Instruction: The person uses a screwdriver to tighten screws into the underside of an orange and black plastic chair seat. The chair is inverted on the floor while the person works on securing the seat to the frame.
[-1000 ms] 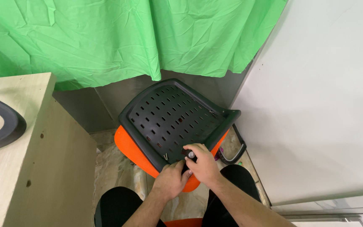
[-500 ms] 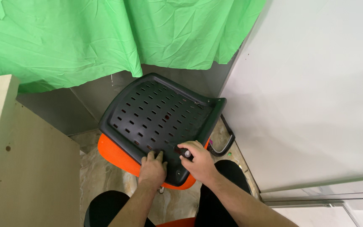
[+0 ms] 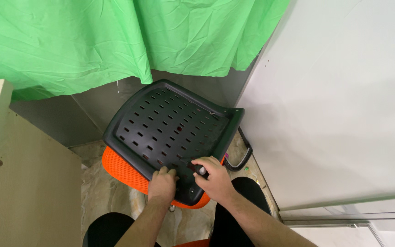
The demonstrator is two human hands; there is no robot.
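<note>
The black slotted panel [image 3: 170,137] lies on an orange seat [image 3: 124,176] just ahead of the knees. The left hand [image 3: 162,184] presses its near edge, fingers curled together; the right hand [image 3: 213,179] pinches a small dark tool with a pale knob [image 3: 201,170] against the panel. A slip seems the main risk — the tool could skid off into a slot, or the panel could tilt on the soft seat. Below is a stone-patterned floor [image 3: 92,183], with a green curtain [image 3: 115,41] behind, a white wall [image 3: 344,100] to the right, and a pale wooden board [image 3: 24,183] to the left.
</note>
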